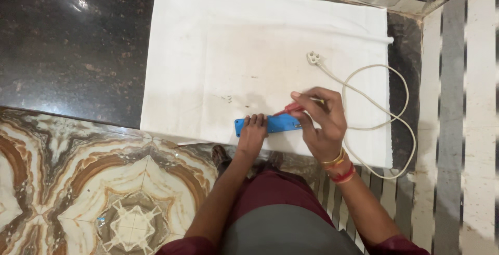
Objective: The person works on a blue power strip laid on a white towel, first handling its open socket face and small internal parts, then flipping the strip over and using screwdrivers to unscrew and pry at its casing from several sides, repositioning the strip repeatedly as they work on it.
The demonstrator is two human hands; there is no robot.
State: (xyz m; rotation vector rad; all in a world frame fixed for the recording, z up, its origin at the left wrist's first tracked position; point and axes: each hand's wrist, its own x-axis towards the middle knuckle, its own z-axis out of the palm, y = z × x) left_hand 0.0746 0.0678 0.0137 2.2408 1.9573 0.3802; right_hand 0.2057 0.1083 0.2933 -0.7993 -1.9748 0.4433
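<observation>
1. Left hand [253,130] presses flat, fingers down, on the flat blue rectangular power strip [270,124], at its left half.
2. That strip lies near the front edge of the white cloth [218,52].
3. Right hand [321,122] grips a red-handled screwdriver [292,108], tip at the strip's right part.
4. A white cord [384,114] loops right of the strip, its plug [313,58] beyond it.

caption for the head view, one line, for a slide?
Left hand steadies a blue power strip on a white cloth while the right hand applies a red-handled screwdriver.
</observation>
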